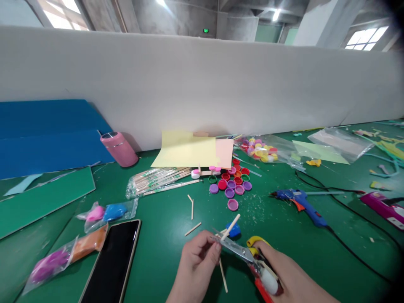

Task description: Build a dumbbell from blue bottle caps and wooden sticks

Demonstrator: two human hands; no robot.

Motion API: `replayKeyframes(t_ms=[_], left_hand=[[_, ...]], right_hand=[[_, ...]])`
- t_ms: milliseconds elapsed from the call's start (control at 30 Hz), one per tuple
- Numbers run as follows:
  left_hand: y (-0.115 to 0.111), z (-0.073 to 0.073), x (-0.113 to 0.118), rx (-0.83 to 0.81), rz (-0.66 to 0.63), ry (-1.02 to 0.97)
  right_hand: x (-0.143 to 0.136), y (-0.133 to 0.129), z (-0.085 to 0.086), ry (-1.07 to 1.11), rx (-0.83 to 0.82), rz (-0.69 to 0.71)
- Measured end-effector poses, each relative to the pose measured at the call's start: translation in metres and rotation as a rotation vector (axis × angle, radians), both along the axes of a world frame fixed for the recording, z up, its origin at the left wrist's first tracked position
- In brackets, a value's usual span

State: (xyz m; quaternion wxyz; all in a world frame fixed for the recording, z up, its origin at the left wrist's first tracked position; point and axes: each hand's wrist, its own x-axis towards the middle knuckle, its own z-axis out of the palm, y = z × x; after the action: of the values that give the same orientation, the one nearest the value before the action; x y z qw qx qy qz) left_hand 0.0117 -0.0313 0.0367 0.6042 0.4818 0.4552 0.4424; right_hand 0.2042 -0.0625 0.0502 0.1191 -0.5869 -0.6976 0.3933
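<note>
At the front middle, my left hand (198, 263) pinches a short pale wooden stick (232, 224) between thumb and fingertips. My right hand (284, 269) is wrapped round the handles of a pair of cutting shears (242, 251) with red and yellow on the grips. The metal blades reach left to the stick, close to my left fingertips; whether they touch the stick I cannot tell. Behind the blades lies a small blue piece (233, 230). Another thin stick (223, 277) shows below my left hand. Short sticks (192, 229) and a forked stick piece (192, 208) lie farther back.
Bottle caps (229, 192) lie mid-table beside bagged sticks (158, 181). A blue glue gun (299, 204) with a cord sits right. A phone (110, 261), bagged clay (115, 211) and a pink bottle (120, 149) are left. A white partition (189, 84) stands behind.
</note>
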Motion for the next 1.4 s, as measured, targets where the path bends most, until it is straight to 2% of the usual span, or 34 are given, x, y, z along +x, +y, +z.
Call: replayKeyframes(t_ms=[133, 233, 333, 400, 467, 567, 633, 700, 800, 867, 933, 1100, 1167, 1300, 1400], left_hand=[[0.001, 0.000, -0.003, -0.131, -0.140, -0.149], [-0.001, -0.002, 0.001, -0.101, -0.046, -0.082], [-0.004, -0.004, 0.007, 0.043, 0.085, 0.061], [-0.005, -0.005, 0.006, 0.112, 0.098, 0.115], [-0.004, -0.005, 0.003, 0.108, 0.045, 0.101], [-0.003, -0.008, -0.001, 0.003, -0.104, -0.043], [-0.003, -0.010, -0.001, -0.055, -0.158, -0.117], [-0.004, -0.011, 0.002, -0.054, -0.116, -0.096], [-0.006, -0.008, 0.007, 0.024, 0.027, 0.024], [-0.007, -0.006, 0.009, 0.063, 0.077, 0.071], [-0.007, -0.005, 0.009, 0.038, 0.040, 0.047], [-0.006, -0.014, 0.008, -0.122, -0.177, -0.149], [-0.006, -0.017, 0.009, -0.109, -0.140, -0.133], [-0.007, -0.011, 0.013, 0.023, 0.038, 0.027], [-0.007, -0.005, 0.010, 0.025, 0.007, 0.042]], right_hand=[[0.002, -0.003, 0.000, -0.016, -0.036, 0.004], [0.004, -0.003, -0.004, -0.030, -0.040, -0.006], [0.005, -0.003, -0.007, -0.009, -0.025, -0.024], [0.005, -0.003, -0.007, 0.016, -0.020, -0.028], [0.005, -0.003, -0.005, 0.040, -0.019, -0.028], [0.006, -0.003, -0.005, 0.056, -0.041, -0.007], [0.007, -0.004, -0.007, 0.050, -0.055, 0.007], [0.009, -0.005, -0.010, 0.030, -0.057, 0.015], [0.009, -0.007, -0.014, -0.002, -0.039, -0.003], [0.010, -0.007, -0.015, 0.001, -0.033, -0.022], [0.011, -0.007, -0.015, 0.022, -0.035, -0.027], [0.019, -0.007, -0.015, -0.002, -0.071, 0.013], [0.021, -0.007, -0.017, -0.006, -0.097, 0.030], [0.019, -0.005, -0.019, 0.007, -0.072, 0.015], [0.017, -0.005, -0.017, 0.040, -0.028, -0.010]])
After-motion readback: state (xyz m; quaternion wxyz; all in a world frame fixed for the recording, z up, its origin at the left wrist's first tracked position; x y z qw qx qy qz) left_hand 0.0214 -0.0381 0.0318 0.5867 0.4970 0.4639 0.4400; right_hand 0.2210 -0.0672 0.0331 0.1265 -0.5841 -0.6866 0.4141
